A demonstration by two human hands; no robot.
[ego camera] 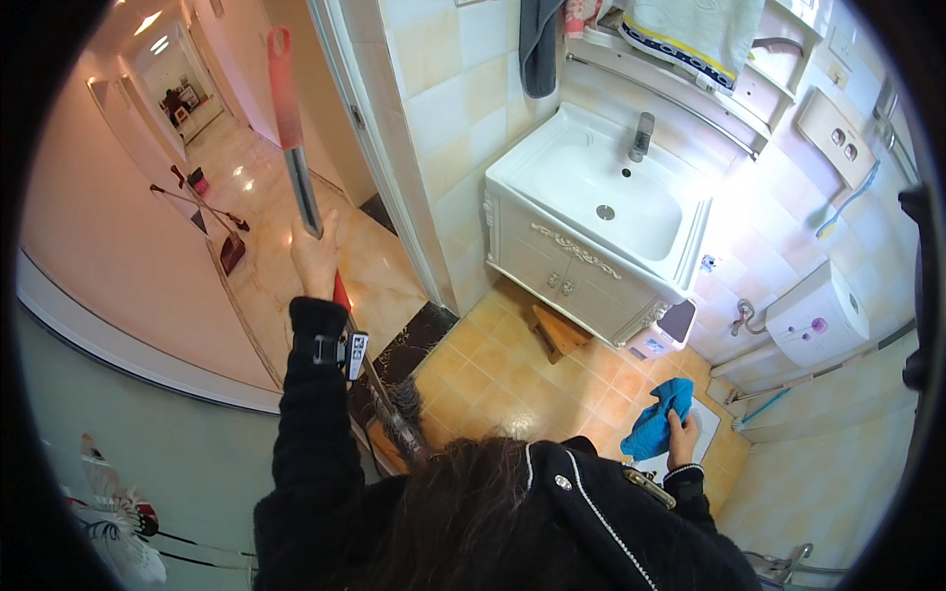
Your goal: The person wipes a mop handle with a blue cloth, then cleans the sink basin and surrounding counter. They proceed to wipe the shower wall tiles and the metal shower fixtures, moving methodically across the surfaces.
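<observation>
My left hand (315, 255) is closed around the metal handle of a mop (303, 185), whose red plastic end with a hanging loop points up and away. The handle runs down past my left sleeve towards grey mop strands (406, 399) low by the doorway. On the right, my right hand (681, 439) grips a blue cloth (658, 425), bunched up and hanging over the tiled floor near a white fixture in the floor.
A white washbasin (599, 192) on a cabinet stands ahead, with a wooden stool (558, 332) and a lidded bin (665, 329) beneath. Left, a door frame (384, 148) opens on a corridor with a dustpan (232, 253). A cistern (817, 314) hangs right.
</observation>
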